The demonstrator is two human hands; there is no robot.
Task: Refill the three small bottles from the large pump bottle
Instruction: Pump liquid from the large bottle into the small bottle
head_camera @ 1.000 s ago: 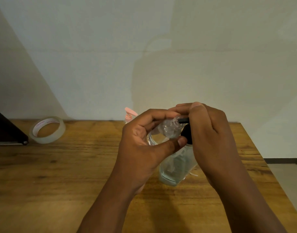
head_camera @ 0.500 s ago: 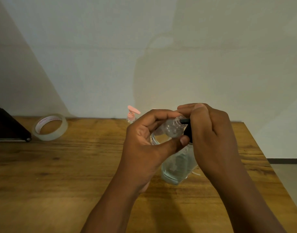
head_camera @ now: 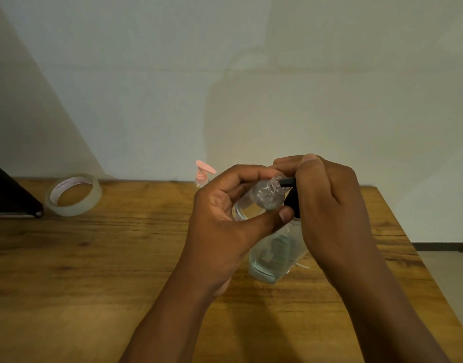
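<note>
Hands (head_camera: 272, 213) unmoved, small bottle (head_camera: 267, 195) at nozzle (head_camera: 286, 182).

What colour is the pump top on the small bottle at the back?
Pink pump top, seen in the head view, the only one.

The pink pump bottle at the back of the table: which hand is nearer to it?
Left. The left hand, gripping the small clear bottle, sits just in front of the pink pump bottle; the right hand is farther off to its right.
</note>
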